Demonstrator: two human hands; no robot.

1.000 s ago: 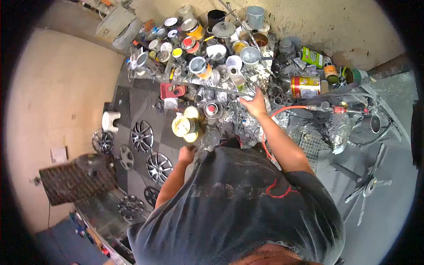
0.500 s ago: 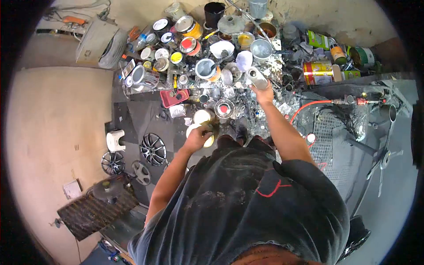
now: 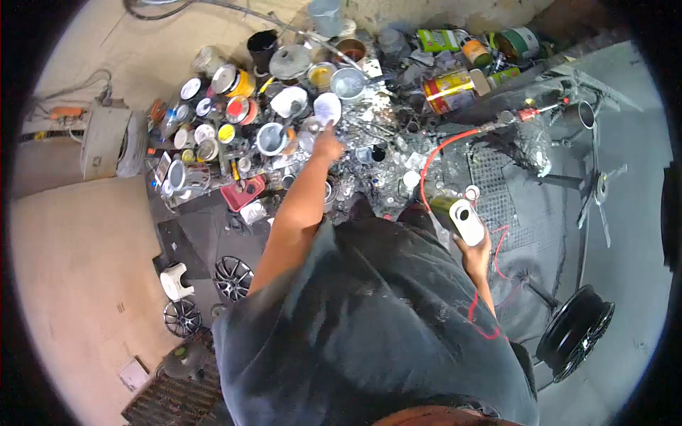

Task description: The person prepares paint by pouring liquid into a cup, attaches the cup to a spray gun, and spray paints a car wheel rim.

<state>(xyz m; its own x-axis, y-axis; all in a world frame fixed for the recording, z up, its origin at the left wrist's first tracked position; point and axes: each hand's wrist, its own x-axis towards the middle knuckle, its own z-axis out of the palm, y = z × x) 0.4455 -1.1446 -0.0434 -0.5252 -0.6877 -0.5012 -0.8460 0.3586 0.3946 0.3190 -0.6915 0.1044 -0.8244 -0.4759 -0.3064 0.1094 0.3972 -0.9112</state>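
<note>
My left hand (image 3: 328, 145) reaches over the bench to the near side of a white cup (image 3: 327, 106). Its fingertips are at the cup, but blur hides whether they grip it. A tin of grey paint (image 3: 272, 138) stands to the left of that hand, with a stick leaning in it. Low on the right, my right hand (image 3: 476, 248) is closed around a rectangular metal can (image 3: 467, 221). The can has a pale top with a round dark opening and an olive-green side.
Paint tins, cups and a grey bowl (image 3: 348, 83) crowd the bench. A red tray (image 3: 243, 192) sits at its front edge. An orange-red hose (image 3: 433, 160) curves past the right side. Wheel rims lie at left, and a black wheel (image 3: 575, 334) stands at lower right.
My left hand has gone from the pale-topped tin below the bench up to the white cup. My right hand has moved from the bench down to the right. The view has swung right.
</note>
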